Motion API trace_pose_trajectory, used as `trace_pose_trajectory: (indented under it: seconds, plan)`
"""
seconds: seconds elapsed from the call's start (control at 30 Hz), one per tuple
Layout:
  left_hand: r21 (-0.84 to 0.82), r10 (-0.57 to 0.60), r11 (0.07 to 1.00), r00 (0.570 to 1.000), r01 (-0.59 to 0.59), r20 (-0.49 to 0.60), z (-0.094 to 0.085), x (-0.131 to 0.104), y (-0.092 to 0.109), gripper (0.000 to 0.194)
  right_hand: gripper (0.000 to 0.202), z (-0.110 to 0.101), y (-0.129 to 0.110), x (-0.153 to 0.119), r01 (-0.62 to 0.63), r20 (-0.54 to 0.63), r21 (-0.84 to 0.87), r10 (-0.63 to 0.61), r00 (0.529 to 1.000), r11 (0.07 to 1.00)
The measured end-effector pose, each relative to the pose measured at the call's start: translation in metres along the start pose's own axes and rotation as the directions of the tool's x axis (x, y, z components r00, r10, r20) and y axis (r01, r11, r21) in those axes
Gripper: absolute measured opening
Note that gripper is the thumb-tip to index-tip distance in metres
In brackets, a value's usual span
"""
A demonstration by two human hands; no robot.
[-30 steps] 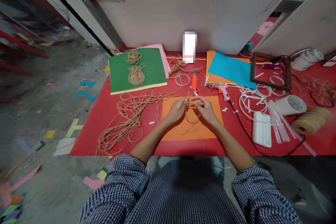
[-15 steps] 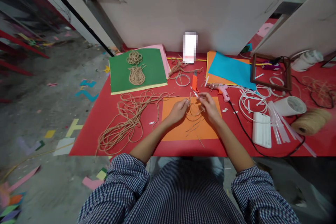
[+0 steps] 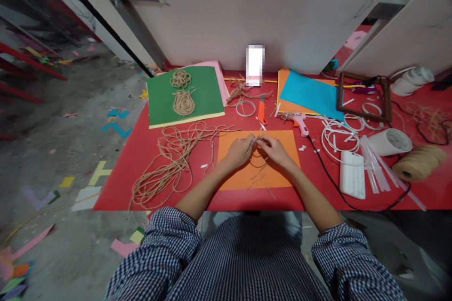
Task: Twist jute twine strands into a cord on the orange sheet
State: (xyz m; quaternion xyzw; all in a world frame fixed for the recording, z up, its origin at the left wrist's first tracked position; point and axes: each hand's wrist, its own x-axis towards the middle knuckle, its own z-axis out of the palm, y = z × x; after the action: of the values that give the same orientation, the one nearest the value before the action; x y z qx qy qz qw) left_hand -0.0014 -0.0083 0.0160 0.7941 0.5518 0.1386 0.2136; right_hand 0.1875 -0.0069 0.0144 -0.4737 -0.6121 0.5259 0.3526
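My left hand (image 3: pixel 242 150) and my right hand (image 3: pixel 273 149) meet over an orange sheet (image 3: pixel 229 179). Both have their fingers pinched on a small piece of jute twine (image 3: pixel 259 161), whose thin loops curve below the fingertips. The exact grip is partly hidden by the fingers. Loose twine strands (image 3: pixel 257 180) lie on the sheet beneath. Just beyond my hands is an orange utility knife (image 3: pixel 262 112) with a small white strip (image 3: pixel 260 123) at its near end. A pink glue gun (image 3: pixel 300 123) rests to the right of my right hand.
Left of the sheet lies a tangled pile of twine (image 3: pixel 176 160). Twine coils (image 3: pixel 184 102) sit on a green sheet (image 3: pixel 208 89). To the right are white tubing (image 3: pixel 330 138), a white power bank-like block (image 3: pixel 352 175), a twine spool (image 3: pixel 419 163) and a wooden frame (image 3: pixel 387 103).
My right hand has moved left and down to meet my left hand, and its fingers now close on the twine. The white strip now lies on the table by the knife.
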Motion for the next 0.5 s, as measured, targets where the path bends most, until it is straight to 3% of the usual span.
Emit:
trace_pose_trajectory:
  seconds: [0.1,0.2,0.3,0.5]
  plan:
    - [0.051,0.005,0.999,1.0,-0.006,0.016,0.0,0.0,0.001,0.046,0.04,0.001,-0.007,-0.006,-0.11,0.049,0.279,0.1,0.994,0.954]
    - [0.123,0.013,0.992,0.999,-0.019,0.051,0.0,0.0,0.004,0.049,0.057,-0.001,-0.014,-0.009,-0.258,0.193,0.473,0.187,0.963,0.842]
    - [0.16,0.008,0.987,0.996,-0.023,0.09,-0.001,-0.002,0.007,0.049,0.06,-0.004,-0.017,-0.009,-0.324,0.262,0.495,0.217,0.94,0.806]
    - [0.155,-0.013,0.988,0.997,0.001,0.075,-0.005,-0.005,0.01,0.047,0.049,-0.002,-0.016,-0.009,-0.343,0.253,0.439,0.252,0.934,0.831]
